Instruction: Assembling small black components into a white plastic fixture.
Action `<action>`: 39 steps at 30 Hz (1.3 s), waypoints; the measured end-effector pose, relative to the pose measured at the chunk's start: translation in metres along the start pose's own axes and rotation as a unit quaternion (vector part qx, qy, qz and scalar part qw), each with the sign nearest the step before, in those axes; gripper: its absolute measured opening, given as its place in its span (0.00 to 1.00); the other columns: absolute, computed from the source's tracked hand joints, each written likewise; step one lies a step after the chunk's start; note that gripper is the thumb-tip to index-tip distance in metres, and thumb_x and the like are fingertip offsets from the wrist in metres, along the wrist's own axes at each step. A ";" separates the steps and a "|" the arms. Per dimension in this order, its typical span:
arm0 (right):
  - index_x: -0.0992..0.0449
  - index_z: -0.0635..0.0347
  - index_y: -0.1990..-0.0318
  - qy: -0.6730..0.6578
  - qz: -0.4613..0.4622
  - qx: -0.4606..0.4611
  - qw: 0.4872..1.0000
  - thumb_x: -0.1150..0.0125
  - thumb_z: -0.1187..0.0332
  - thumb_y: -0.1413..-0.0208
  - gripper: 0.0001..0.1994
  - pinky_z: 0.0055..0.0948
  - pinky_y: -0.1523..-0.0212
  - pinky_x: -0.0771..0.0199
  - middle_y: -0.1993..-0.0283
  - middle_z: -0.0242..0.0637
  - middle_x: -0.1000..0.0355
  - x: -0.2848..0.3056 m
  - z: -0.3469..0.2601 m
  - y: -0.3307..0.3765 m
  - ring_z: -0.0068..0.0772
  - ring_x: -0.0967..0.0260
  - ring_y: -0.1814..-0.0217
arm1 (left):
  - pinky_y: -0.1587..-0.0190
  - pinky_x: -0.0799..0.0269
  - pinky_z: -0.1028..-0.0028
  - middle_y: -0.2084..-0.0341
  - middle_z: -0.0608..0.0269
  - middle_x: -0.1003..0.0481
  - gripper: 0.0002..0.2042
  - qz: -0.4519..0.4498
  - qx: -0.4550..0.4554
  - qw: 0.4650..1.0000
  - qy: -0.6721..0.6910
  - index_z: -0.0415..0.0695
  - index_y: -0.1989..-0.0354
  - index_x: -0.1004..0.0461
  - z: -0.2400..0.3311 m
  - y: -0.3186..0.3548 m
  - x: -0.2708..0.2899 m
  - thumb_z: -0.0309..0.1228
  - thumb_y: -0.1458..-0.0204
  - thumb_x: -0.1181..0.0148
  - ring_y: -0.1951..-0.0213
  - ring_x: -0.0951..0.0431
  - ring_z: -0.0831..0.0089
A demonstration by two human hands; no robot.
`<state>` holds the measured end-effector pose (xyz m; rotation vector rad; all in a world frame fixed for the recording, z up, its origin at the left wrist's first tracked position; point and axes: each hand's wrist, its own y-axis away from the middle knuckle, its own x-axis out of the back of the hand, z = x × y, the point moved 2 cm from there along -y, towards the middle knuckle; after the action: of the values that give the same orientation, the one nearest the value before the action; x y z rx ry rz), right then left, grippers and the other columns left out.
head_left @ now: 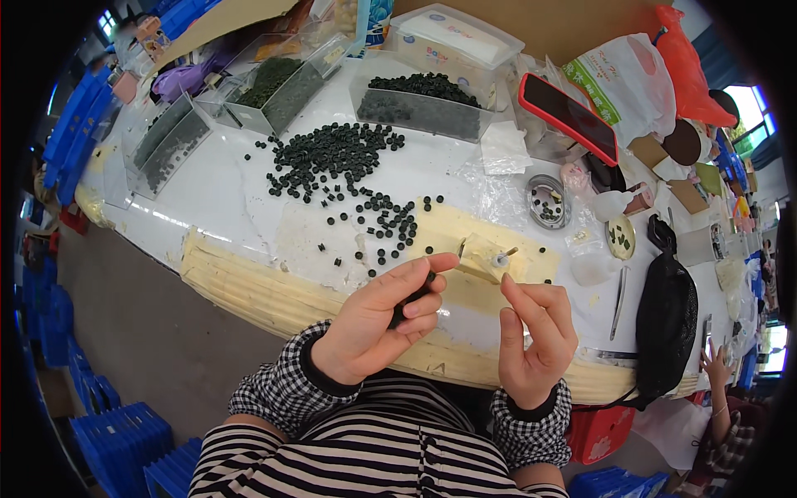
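- The left hand (378, 319) sits palm up over the near edge of the surface (224, 195), its fingers (423, 309) curled around a short stack of small dark rings (413, 297), thumb lying along the top.
- The stack looks black-green, matte, and only its upper end peeks out between thumb and fingers; the rest is hidden in the grip.
- The right hand (535, 332) is raised just beside it, thumb and forefinger pinched together; whether anything is between them is too small to tell.
- Just beyond both hands stands a small pale block with a thin upright pin (498, 257), resting on a cream-coloured patch of the surface.
- Loose dark rings (340, 158) are scattered from the middle toward the far side, thickest in a pile, thinning out toward the hands.
- At the far edge stand clear bins of the same dark pieces (423, 104), more to the far left.
- To the right: a red-cased phone (569, 116), a small round tin (548, 201), tweezers (618, 303) and a black pouch (668, 319) hanging over the near-right rim.
- Open room lies near left, between the scattered rings and the padded near edge.
- Another person's small hand (716, 365) shows at the far right, well apart.
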<state>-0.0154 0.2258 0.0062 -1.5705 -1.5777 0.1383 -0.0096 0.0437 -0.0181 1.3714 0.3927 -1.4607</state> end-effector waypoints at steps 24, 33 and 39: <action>0.22 0.59 0.56 -0.011 -0.197 0.070 0.978 0.32 0.77 0.60 0.19 0.35 0.61 0.29 0.60 0.37 0.27 -0.035 -0.023 0.009 0.40 0.31 0.61 | 0.83 0.55 0.84 0.81 0.75 0.46 0.11 0.089 -0.268 0.958 -0.040 0.39 0.52 0.31 0.068 0.046 0.056 0.34 0.35 0.54 0.83 0.51 0.87; 0.40 0.68 0.36 0.049 -0.345 0.111 0.931 0.44 0.40 0.51 0.43 0.53 0.28 0.62 0.32 0.44 0.44 -0.119 -0.055 0.017 0.44 0.55 0.26 | 0.85 0.56 0.85 0.81 0.75 0.46 0.12 0.048 -0.336 0.941 -0.004 0.40 0.51 0.32 0.083 0.069 0.067 0.34 0.34 0.55 0.84 0.51 0.87; 0.39 0.66 0.36 0.114 -0.279 0.078 0.950 0.40 0.46 0.51 0.40 0.56 0.30 0.60 0.34 0.46 0.42 -0.101 -0.048 -0.004 0.46 0.52 0.28 | 0.84 0.54 0.85 0.78 0.74 0.42 0.12 0.053 -0.257 0.964 -0.034 0.39 0.52 0.31 0.065 0.061 0.056 0.33 0.35 0.55 0.83 0.49 0.87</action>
<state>-0.0067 0.1161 -0.0117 -0.9350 -1.7143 -0.2178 0.0178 -0.0583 -0.0237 0.9087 0.5961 -1.2031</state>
